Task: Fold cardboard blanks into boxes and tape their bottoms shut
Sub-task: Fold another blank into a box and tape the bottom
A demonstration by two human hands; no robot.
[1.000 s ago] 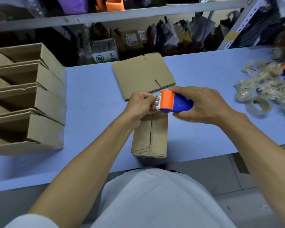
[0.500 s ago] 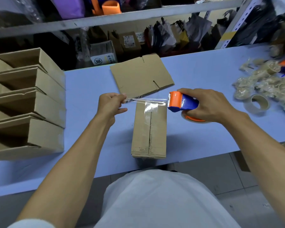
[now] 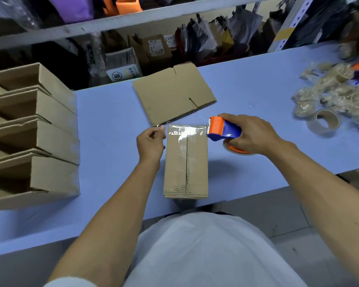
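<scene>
A folded cardboard box (image 3: 186, 168) stands on the blue table (image 3: 112, 121) in front of me, bottom flaps up, with clear tape along its centre seam. A strip of clear tape (image 3: 187, 129) stretches across the box's far end. My left hand (image 3: 150, 142) pinches the strip's free end just left of the box. My right hand (image 3: 251, 135) grips an orange and blue tape dispenser (image 3: 223, 129) at the box's far right corner. A flat cardboard blank (image 3: 172, 94) lies beyond the box.
Several finished open boxes (image 3: 33, 137) lie stacked on their sides at the left. A nearly spent tape roll (image 3: 323, 122) and a heap of crumpled tape scraps (image 3: 338, 90) sit at the right. Cluttered shelves rise behind the table.
My hands drew apart, pulling a strip of tape out sideways. The strip has since come down onto the box's far end, with my left hand moving back close to the box.
</scene>
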